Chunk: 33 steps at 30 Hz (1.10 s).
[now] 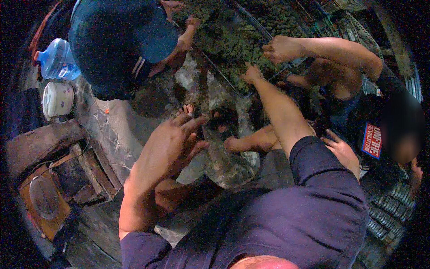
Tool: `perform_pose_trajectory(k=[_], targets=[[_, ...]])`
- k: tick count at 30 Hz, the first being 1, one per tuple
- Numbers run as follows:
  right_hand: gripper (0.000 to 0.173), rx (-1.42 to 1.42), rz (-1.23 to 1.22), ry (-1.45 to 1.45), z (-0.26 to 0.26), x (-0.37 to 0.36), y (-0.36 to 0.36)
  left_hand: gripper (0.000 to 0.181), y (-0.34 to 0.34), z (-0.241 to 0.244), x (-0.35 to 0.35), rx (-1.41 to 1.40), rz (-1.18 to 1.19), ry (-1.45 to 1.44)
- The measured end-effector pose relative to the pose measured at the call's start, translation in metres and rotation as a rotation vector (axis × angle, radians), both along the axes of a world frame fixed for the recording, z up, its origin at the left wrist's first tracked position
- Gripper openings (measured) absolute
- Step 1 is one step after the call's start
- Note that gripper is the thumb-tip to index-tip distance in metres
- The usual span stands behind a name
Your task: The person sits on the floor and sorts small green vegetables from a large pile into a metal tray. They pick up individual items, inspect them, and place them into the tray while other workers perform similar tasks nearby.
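In the head view, my left hand [174, 144] is held out over the floor beside a bare foot, its fingers apart, with nothing seen in it. My right hand [252, 74] reaches to the near edge of a mass of moist-looking green material [228, 43], whose exact kind I cannot tell. Its fingertips touch the material and are partly hidden, so a grip cannot be made out. The mass lies within a long, thin-edged frame or tray [218, 69]. Farther back, rows of small green lumps [278, 16] are laid out.
A co-worker's fist [282, 48] is over the green mass at right; another person's hand [192, 23] is at its far left. A blue water bottle [58, 60], a white lidded container [57, 100] and a wooden box frame [90, 171] stand left. Slatted racks [389, 212] are at right.
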State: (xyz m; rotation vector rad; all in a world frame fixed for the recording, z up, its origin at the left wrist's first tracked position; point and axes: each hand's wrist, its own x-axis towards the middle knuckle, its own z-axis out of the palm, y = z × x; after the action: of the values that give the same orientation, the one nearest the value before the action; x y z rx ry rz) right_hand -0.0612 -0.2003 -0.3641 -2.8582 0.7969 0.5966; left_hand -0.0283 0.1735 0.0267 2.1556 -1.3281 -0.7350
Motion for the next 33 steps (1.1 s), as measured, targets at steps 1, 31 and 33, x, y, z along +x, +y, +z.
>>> perform_pose_trajectory(k=[1, 31, 33], targets=[[0.084, 0.044, -0.058, 0.038, 0.008, 0.008, 0.007, 0.04, 0.003, -0.001, 0.001, 0.014, 0.021, -0.013], [0.049, 0.098, 0.16, -0.055, -0.049, -0.029, 0.011, 0.052, -0.018, 0.02, 0.011, 0.346, -0.148, 0.053], [0.047, 0.119, 0.141, -0.116, -0.045, -0.037, 0.008, 0.051, -0.029, 0.032, 0.016, 0.35, -0.184, 0.039]])
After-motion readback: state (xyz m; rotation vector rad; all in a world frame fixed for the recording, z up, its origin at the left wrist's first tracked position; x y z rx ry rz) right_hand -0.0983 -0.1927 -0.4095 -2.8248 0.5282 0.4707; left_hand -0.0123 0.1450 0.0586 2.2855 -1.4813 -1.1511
